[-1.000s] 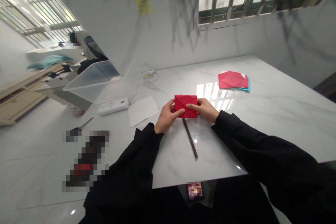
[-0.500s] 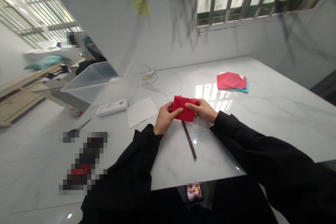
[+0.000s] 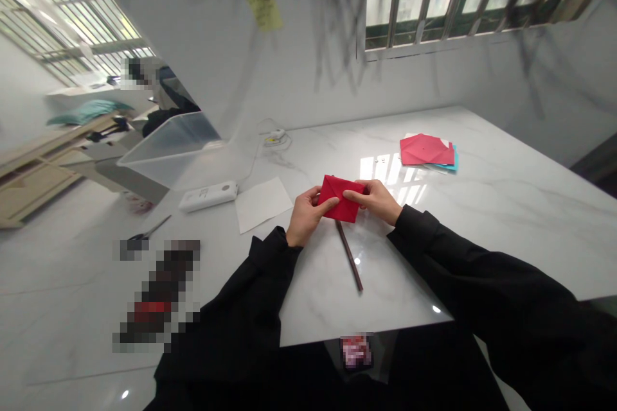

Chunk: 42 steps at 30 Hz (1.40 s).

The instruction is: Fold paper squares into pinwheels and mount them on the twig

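Between both hands is a small red envelope (image 3: 343, 207), its folded flaps facing me, raised over the table. My left hand (image 3: 307, 210) grips its left edge, thumb on the front and fingers behind. On the other side my right hand (image 3: 378, 200) pinches the right edge, its thumb pressed on the flaps near the middle. Under the envelope a thin dark brown stick (image 3: 350, 257) lies on the table, its upper part hidden. A sheet of white paper (image 3: 263, 204) rests left of my left hand.
A stack of red, white and blue paper pieces (image 3: 427, 150) lies at the back right. To the left are a white power strip (image 3: 208, 196), scissors (image 3: 150, 231) and a clear plastic bin (image 3: 168, 148). A blurred dark object (image 3: 161, 289) sits at the front left of the marble-patterned table (image 3: 506, 205).
The view has shifted very slightly. Both hands keep the same hold on the red envelope, and nothing else has visibly moved.
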Each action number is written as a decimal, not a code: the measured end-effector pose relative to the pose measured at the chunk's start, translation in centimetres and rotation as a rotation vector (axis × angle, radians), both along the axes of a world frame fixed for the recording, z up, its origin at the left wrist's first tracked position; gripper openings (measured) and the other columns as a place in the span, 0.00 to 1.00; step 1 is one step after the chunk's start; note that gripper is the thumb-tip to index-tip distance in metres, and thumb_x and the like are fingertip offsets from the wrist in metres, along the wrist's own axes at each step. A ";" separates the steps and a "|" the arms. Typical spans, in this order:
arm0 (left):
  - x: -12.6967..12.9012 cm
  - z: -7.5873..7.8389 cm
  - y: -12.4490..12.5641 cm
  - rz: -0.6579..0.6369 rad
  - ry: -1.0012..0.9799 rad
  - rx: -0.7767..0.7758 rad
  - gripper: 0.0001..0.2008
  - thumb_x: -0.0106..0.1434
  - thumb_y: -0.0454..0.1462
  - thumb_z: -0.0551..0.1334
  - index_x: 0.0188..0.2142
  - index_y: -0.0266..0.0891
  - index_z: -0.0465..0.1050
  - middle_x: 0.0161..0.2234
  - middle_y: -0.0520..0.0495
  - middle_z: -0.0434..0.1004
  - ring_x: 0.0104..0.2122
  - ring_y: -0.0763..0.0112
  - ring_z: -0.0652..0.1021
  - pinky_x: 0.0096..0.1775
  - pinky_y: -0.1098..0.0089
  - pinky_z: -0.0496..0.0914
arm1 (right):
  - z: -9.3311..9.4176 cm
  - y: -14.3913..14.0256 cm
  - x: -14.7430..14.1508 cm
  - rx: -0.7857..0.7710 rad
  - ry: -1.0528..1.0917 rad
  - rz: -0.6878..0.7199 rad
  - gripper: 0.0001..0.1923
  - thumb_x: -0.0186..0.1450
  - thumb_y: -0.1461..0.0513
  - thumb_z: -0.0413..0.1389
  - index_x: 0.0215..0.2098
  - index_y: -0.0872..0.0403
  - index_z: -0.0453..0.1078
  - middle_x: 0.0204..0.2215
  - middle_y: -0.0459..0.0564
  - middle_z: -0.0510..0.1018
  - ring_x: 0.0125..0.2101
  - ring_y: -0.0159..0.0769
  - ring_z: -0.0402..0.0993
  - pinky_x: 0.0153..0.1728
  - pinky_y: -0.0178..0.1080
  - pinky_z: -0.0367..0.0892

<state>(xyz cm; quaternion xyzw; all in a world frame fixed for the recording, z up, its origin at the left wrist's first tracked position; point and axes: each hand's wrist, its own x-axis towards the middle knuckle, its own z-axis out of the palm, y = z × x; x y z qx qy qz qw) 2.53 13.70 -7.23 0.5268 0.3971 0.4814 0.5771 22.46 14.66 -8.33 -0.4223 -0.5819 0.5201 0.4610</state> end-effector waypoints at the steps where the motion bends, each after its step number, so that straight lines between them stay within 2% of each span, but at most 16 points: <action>1: 0.0 0.0 0.0 0.002 0.000 0.001 0.27 0.53 0.44 0.79 0.49 0.34 0.79 0.42 0.41 0.86 0.41 0.59 0.85 0.48 0.60 0.79 | 0.1 0.0 0.1 0.009 -0.011 0.014 0.25 0.57 0.42 0.68 0.31 0.56 0.73 0.23 0.44 0.73 0.23 0.29 0.65 0.25 0.34 0.59; 3: 0.0 -0.1 0.0 0.009 -0.001 0.004 0.27 0.53 0.43 0.79 0.48 0.34 0.80 0.43 0.41 0.86 0.41 0.59 0.84 0.48 0.60 0.78 | 0.5 0.2 0.8 0.017 -0.062 0.082 0.26 0.58 0.42 0.67 0.35 0.56 0.76 0.25 0.46 0.76 0.24 0.31 0.67 0.25 0.35 0.61; 5: -0.2 -0.3 0.2 0.031 -0.006 0.001 0.27 0.52 0.43 0.79 0.49 0.34 0.80 0.44 0.41 0.86 0.41 0.60 0.84 0.48 0.61 0.78 | 0.7 0.9 2.0 0.036 -0.159 0.118 0.27 0.59 0.42 0.67 0.44 0.55 0.78 0.31 0.49 0.80 0.28 0.34 0.72 0.28 0.36 0.66; 6: -0.2 -0.3 0.3 0.049 -0.013 -0.002 0.27 0.52 0.43 0.79 0.48 0.34 0.80 0.44 0.41 0.86 0.42 0.60 0.84 0.49 0.61 0.77 | 0.6 1.4 2.9 0.063 -0.223 0.071 0.28 0.59 0.43 0.67 0.48 0.54 0.79 0.34 0.50 0.82 0.30 0.36 0.75 0.31 0.37 0.68; 7: -0.3 -0.4 0.4 0.068 -0.021 -0.005 0.26 0.52 0.43 0.79 0.48 0.34 0.80 0.44 0.41 0.86 0.42 0.60 0.84 0.49 0.61 0.77 | 0.4 2.0 3.8 0.107 -0.303 -0.038 0.29 0.59 0.44 0.68 0.50 0.54 0.79 0.36 0.52 0.83 0.33 0.38 0.77 0.34 0.39 0.70; 9: -0.4 -0.6 0.6 0.098 -0.037 -0.013 0.25 0.51 0.43 0.79 0.46 0.34 0.80 0.44 0.41 0.86 0.41 0.60 0.84 0.48 0.61 0.77 | -0.4 3.5 5.7 0.199 -0.492 -0.343 0.24 0.60 0.48 0.68 0.47 0.55 0.80 0.36 0.53 0.84 0.35 0.41 0.78 0.40 0.42 0.72; 11: -0.4 -0.7 0.7 0.115 -0.050 -0.016 0.25 0.51 0.43 0.79 0.45 0.34 0.80 0.43 0.41 0.86 0.40 0.61 0.83 0.47 0.61 0.77 | -1.6 5.1 7.2 0.209 -0.632 -0.494 0.19 0.62 0.52 0.67 0.46 0.56 0.81 0.35 0.54 0.85 0.35 0.42 0.79 0.42 0.44 0.72; 15: -0.5 -0.6 0.8 0.115 -0.061 -0.006 0.23 0.51 0.42 0.79 0.44 0.35 0.80 0.42 0.42 0.86 0.39 0.62 0.83 0.47 0.62 0.77 | -3.0 7.9 8.3 0.232 -0.799 -0.569 0.16 0.64 0.58 0.64 0.47 0.58 0.81 0.38 0.55 0.86 0.37 0.44 0.81 0.46 0.44 0.72; 20: -0.7 -0.7 1.0 0.134 -0.075 -0.004 0.23 0.51 0.43 0.79 0.43 0.35 0.79 0.42 0.43 0.86 0.39 0.62 0.83 0.48 0.61 0.76 | -3.1 10.5 8.0 0.171 -0.891 -0.657 0.14 0.63 0.58 0.64 0.43 0.58 0.83 0.39 0.59 0.86 0.41 0.48 0.81 0.47 0.44 0.72; 27: -0.8 -1.1 1.1 0.147 -0.082 -0.002 0.23 0.50 0.43 0.79 0.42 0.35 0.79 0.40 0.43 0.86 0.38 0.64 0.82 0.46 0.62 0.77 | -3.5 11.6 7.8 0.159 -0.872 -0.749 0.11 0.64 0.60 0.61 0.40 0.55 0.84 0.38 0.56 0.87 0.41 0.46 0.81 0.47 0.42 0.71; 31: -0.8 -1.1 1.2 0.155 -0.080 0.000 0.23 0.50 0.44 0.79 0.42 0.36 0.79 0.40 0.44 0.86 0.38 0.62 0.83 0.47 0.61 0.77 | -3.2 10.9 7.4 0.213 -0.838 -0.725 0.09 0.63 0.60 0.61 0.36 0.55 0.83 0.37 0.57 0.86 0.40 0.47 0.81 0.47 0.44 0.72; 37: -0.7 -1.0 1.2 0.148 -0.068 0.014 0.23 0.51 0.44 0.78 0.42 0.35 0.78 0.41 0.42 0.85 0.39 0.61 0.83 0.48 0.59 0.77 | -2.3 7.7 5.9 0.334 -0.671 -0.496 0.04 0.63 0.61 0.60 0.31 0.54 0.75 0.31 0.52 0.84 0.33 0.40 0.80 0.40 0.41 0.73; 42: -0.5 -0.9 1.0 0.159 -0.057 0.014 0.22 0.51 0.43 0.78 0.42 0.35 0.78 0.40 0.43 0.85 0.39 0.61 0.82 0.46 0.61 0.77 | -2.5 5.6 5.2 0.275 -0.381 -0.332 0.11 0.63 0.53 0.63 0.34 0.53 0.75 0.28 0.49 0.83 0.29 0.38 0.81 0.36 0.40 0.75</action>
